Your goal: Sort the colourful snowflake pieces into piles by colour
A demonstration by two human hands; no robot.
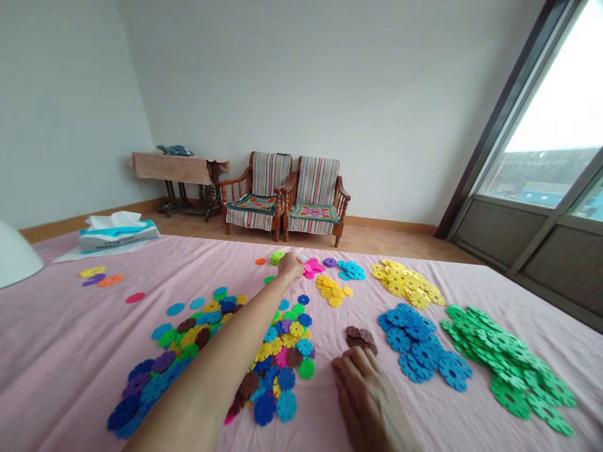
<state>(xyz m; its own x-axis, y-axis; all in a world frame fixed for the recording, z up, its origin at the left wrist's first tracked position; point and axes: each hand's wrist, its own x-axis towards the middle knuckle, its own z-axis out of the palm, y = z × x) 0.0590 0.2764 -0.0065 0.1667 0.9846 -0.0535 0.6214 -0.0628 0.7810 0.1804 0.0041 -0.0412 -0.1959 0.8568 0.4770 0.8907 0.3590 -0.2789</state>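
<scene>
My left hand (291,266) reaches to the far side of the table, its fingers curled together. What they hold, if anything, is hidden. Around it lie a lime-green stack (277,257), a pale piece (303,258) by the fingertips and a pink pile (313,268) of flower-shaped plastic discs. My left forearm crosses a mixed heap of coloured discs (287,342) and hides part of it. Resting on the cloth, my right hand (370,395) has loosely bent fingers, apparently holding nothing. Its fingertips are beside a small brown disc pile (360,337).
Sorted discs lie to the right: blue (419,345), green (509,358), yellow (407,284), light blue (351,270) and golden yellow (333,290). A tissue box (119,233) stands at the left on the pink cloth (56,351). Two wooden chairs (313,194) stand beyond the table.
</scene>
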